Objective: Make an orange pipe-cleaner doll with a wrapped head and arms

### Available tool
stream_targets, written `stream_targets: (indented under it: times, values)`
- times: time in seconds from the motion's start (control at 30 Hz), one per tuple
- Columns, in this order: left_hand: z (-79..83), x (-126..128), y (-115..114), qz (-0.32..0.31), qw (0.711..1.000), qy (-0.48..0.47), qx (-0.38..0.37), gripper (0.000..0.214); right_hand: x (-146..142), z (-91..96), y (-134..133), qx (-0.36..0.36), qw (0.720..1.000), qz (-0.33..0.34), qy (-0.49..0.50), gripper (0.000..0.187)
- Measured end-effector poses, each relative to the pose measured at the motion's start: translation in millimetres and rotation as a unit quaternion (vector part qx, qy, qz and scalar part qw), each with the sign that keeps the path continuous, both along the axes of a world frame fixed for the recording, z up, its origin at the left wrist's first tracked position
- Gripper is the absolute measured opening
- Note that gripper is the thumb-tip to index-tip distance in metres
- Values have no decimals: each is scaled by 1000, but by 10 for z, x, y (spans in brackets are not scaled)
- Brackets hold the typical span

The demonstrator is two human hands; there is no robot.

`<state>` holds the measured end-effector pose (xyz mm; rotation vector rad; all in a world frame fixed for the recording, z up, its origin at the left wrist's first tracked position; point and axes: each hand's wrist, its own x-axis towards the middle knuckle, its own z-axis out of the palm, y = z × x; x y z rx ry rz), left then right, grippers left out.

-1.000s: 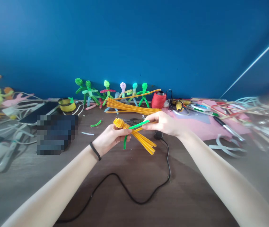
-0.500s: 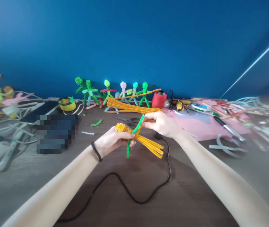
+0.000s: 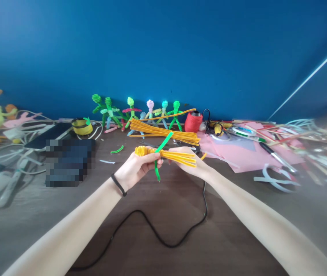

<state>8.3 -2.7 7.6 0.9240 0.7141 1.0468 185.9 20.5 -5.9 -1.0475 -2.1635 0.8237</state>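
Note:
My left hand [image 3: 142, 165] is closed in a pinch on a bundle of yellow pipe cleaners [image 3: 179, 156]. At the bundle's left end is a ridged, coiled knob [image 3: 142, 151]; its loose straight ends point right. A short green pipe cleaner [image 3: 164, 142] lies crosswise over the bundle, held under my left thumb, one end up and one down. My right hand [image 3: 190, 151] is behind the loose ends, fingertips mostly hidden, near the crossing. A yellow strand end [image 3: 203, 156] sticks out past this hand, which seems closed on that strand.
More yellow pipe cleaners [image 3: 163, 131] lie behind my hands, over partly hidden scissors [image 3: 166, 146]. Several pipe-cleaner figures [image 3: 176, 115] lean on the blue wall. A red spool [image 3: 193, 122] and pink paper [image 3: 238, 155] are right; a phone [image 3: 48, 136] is left. A black cable [image 3: 157, 235] crosses in front.
My right hand has moved down from above the bundle to behind its loose ends. The bundle has turned nearer to level and shifted slightly left and up. My left hand keeps its pinch.

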Motion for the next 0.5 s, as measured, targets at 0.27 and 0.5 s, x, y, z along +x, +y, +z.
stream_targets:
  times: [0.27,0.5]
  values:
    - [-38,-7,48,62,997,-52,4,7,-88,-128,-42,75,988,-128,-36,26]
    - [-55,51,-3,47,998,-41,-8,4,-238,-35,-203,133,979,-105,-113,32]
